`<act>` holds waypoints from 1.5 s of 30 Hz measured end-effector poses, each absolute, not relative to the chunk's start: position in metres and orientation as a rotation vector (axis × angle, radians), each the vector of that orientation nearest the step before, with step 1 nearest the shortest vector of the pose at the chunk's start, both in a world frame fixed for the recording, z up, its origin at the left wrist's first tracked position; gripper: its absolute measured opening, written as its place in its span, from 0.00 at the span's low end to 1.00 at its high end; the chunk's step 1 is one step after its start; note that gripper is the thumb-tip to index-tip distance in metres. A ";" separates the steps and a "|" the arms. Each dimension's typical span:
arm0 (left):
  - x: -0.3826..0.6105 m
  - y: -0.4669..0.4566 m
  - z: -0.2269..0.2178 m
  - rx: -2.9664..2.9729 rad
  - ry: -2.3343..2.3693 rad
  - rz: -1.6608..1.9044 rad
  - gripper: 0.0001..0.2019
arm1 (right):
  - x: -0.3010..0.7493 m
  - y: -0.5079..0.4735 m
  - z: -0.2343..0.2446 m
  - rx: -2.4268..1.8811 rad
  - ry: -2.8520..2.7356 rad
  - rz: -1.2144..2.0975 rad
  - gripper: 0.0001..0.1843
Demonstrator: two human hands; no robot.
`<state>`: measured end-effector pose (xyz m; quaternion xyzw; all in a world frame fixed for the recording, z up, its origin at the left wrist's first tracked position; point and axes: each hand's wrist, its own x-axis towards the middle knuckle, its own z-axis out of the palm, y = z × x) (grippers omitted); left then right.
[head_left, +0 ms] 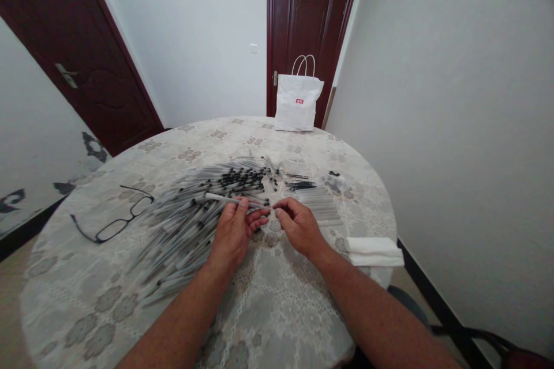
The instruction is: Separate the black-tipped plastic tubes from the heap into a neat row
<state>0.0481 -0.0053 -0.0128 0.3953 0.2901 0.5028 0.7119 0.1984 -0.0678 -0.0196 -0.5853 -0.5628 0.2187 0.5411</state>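
Note:
My left hand (236, 228) is closed on a slim pale pen (219, 198), which lies slantwise across the fingers with its lower end pointing right. Close to that end, my right hand (298, 222) has its thumb and forefinger pinched together; whatever they hold is too small to make out. Left of and beyond my hands spreads a big heap of similar pens (173, 242), translucent grey with black tips. A row of clear tubes (320, 207) lies beside my right hand, with thin black rods (302, 185) just above it.
Small black pieces (334, 173) lie on the round table's patterned cloth (277, 334). Eyeglasses (125, 222) rest at the left, and a folded white cloth (374, 251) sits at the right edge. A white paper bag (298, 105) stands at the far edge.

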 end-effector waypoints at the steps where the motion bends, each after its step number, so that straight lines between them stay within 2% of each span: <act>1: 0.048 -0.005 -0.013 0.882 0.647 1.117 0.14 | 0.202 -0.068 -0.017 -1.396 -1.367 0.515 0.10; 8: 0.047 -0.003 -0.016 0.947 0.708 1.105 0.15 | 0.262 -0.075 0.003 -1.427 -1.819 0.656 0.08; 11: 0.048 -0.005 -0.017 0.981 0.725 1.077 0.15 | 0.301 -0.074 0.007 -1.574 -1.633 0.481 0.09; 13: 0.049 -0.007 -0.017 1.004 0.733 1.053 0.16 | 0.325 -0.072 0.007 -1.674 -1.294 0.288 0.14; 15: 0.049 -0.008 -0.017 1.036 0.730 1.036 0.16 | 0.344 -0.070 0.005 -1.660 -1.008 0.147 0.24; 18: 0.049 -0.010 -0.018 1.081 0.719 1.020 0.16 | 0.357 -0.069 0.001 -1.598 -0.861 0.121 0.34; 31: 0.048 -0.009 -0.019 1.097 0.711 1.013 0.16 | 0.357 -0.062 -0.012 -1.426 -0.760 0.132 0.27; 38: 0.048 -0.008 -0.021 1.103 0.693 1.010 0.17 | 0.385 -0.074 -0.007 -1.246 -0.513 0.306 0.23; 45: 0.048 -0.008 -0.020 1.129 0.707 1.016 0.16 | 0.405 -0.107 0.013 -1.284 -0.479 0.088 0.15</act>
